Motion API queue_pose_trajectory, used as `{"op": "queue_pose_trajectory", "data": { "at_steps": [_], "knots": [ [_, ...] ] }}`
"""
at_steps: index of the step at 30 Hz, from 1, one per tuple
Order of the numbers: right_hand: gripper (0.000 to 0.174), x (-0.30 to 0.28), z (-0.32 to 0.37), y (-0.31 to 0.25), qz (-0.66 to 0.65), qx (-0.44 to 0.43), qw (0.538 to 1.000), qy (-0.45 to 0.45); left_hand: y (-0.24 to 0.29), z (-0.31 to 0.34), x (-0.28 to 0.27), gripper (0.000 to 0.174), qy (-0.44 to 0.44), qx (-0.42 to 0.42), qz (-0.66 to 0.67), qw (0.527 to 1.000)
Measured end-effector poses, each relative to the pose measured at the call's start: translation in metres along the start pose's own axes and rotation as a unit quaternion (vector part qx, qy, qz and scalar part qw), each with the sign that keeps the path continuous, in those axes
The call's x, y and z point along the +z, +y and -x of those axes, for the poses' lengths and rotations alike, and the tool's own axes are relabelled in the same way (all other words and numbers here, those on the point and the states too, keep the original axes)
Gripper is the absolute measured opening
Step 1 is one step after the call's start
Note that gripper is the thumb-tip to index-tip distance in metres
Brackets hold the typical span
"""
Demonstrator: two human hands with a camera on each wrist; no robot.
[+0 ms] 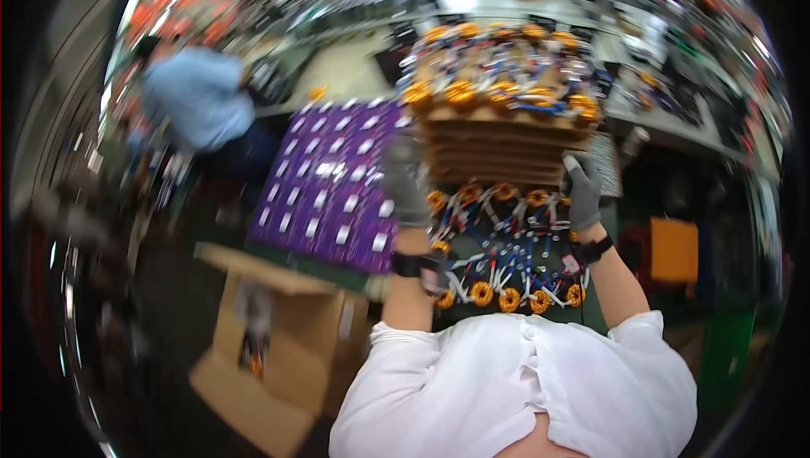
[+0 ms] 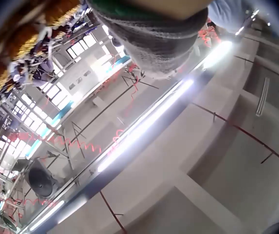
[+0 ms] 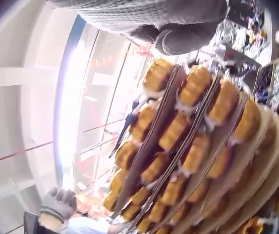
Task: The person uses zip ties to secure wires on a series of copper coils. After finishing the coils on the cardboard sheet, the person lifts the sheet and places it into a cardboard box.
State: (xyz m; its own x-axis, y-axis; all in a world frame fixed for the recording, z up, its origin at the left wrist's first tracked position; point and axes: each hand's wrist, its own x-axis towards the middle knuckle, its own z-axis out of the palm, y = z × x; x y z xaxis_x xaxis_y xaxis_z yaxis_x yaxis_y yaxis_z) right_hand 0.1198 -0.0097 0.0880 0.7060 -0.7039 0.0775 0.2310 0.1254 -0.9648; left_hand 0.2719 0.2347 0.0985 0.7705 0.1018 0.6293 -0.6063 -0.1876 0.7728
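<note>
A stack of brown cardboard sheets (image 1: 498,146) with orange copper-wound ring coils (image 3: 198,85) between them stands in front of me. More coils with white, blue and red leads lie on its top. My left hand (image 1: 407,184), in a grey glove and blurred, is beside the stack's left side. In the right wrist view the left hand (image 3: 59,204) shows its fingers raised, nothing in them. At the stack's right edge is my gloved right hand (image 1: 584,192), fingers loosely bent and thumb toward the cardboard. In the right wrist view the right hand (image 3: 188,29) has nothing visible in its fingers.
Loose ring coils (image 1: 509,299) with leads lie in rows on the green tabletop nearest me. Left is a purple panel (image 1: 325,175) with white pieces in rows. An open cardboard box (image 1: 278,357) stands below it. Another person (image 1: 198,99) is at the far left.
</note>
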Motion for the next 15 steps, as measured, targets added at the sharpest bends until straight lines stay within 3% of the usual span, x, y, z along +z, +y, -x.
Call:
{"op": "queue_pose_trajectory", "data": {
  "at_steps": [1, 2, 3, 4, 5, 6, 8, 9, 10, 11, 12, 13, 14, 15],
  "knots": [
    [0.015, 0.011, 0.011, 0.001, -0.019, 0.043, 0.997, -0.060, 0.013, 0.034, -0.014, 0.021, -0.111, 0.083, -0.162, 0.977],
    [0.015, 0.025, 0.024, -0.002, -0.008, 0.042, 0.991, -0.124, 0.027, 0.072, -0.020, 0.021, -0.138, -0.207, 0.059, 0.967],
    [0.015, 0.037, 0.035, -0.002, 0.008, 0.048, 0.982, -0.183, 0.034, 0.106, -0.032, 0.021, -0.188, -0.239, 0.070, 0.950],
    [0.016, 0.048, 0.047, -0.004, 0.023, 0.049, 0.970, -0.236, 0.077, 0.122, -0.052, 0.020, -0.205, -0.151, 0.010, 0.967],
    [0.016, 0.061, 0.064, -0.015, 0.013, 0.066, 0.954, -0.293, 0.083, 0.144, -0.071, 0.021, -0.226, -0.102, -0.051, 0.968],
    [0.016, 0.076, 0.079, -0.018, 0.006, 0.074, 0.942, -0.326, 0.102, 0.154, -0.095, 0.020, -0.259, -0.113, -0.108, 0.953],
    [0.017, 0.104, 0.108, -0.024, 0.015, 0.069, 0.885, -0.460, 0.116, 0.174, -0.144, 0.020, -0.220, -0.043, -0.227, 0.948],
    [0.019, 0.119, 0.126, -0.015, 0.015, 0.018, 0.867, -0.498, 0.121, 0.183, -0.170, 0.019, -0.162, -0.062, -0.248, 0.953],
    [0.020, 0.134, 0.147, -0.026, 0.038, 0.027, 0.835, -0.548, 0.126, 0.191, -0.195, 0.018, -0.105, -0.081, -0.266, 0.955],
    [0.018, 0.151, 0.168, -0.033, 0.041, -0.048, 0.805, -0.590, 0.130, 0.197, -0.215, 0.016, -0.010, -0.067, -0.269, 0.961],
    [0.019, 0.168, 0.189, -0.029, 0.027, -0.085, 0.785, -0.613, 0.131, 0.202, -0.235, 0.016, -0.001, -0.068, -0.274, 0.959],
    [0.020, 0.188, 0.207, -0.036, 0.028, -0.185, 0.758, -0.625, 0.131, 0.206, -0.253, 0.017, 0.081, -0.140, -0.287, 0.944],
    [0.023, 0.207, 0.224, -0.050, 0.073, -0.225, 0.724, -0.648, 0.130, 0.208, -0.266, 0.018, 0.161, -0.209, -0.292, 0.919],
    [0.023, 0.233, 0.240, -0.042, 0.072, -0.290, 0.704, -0.644, 0.127, 0.207, -0.277, 0.018, 0.168, -0.208, -0.292, 0.918]
  ]
}}
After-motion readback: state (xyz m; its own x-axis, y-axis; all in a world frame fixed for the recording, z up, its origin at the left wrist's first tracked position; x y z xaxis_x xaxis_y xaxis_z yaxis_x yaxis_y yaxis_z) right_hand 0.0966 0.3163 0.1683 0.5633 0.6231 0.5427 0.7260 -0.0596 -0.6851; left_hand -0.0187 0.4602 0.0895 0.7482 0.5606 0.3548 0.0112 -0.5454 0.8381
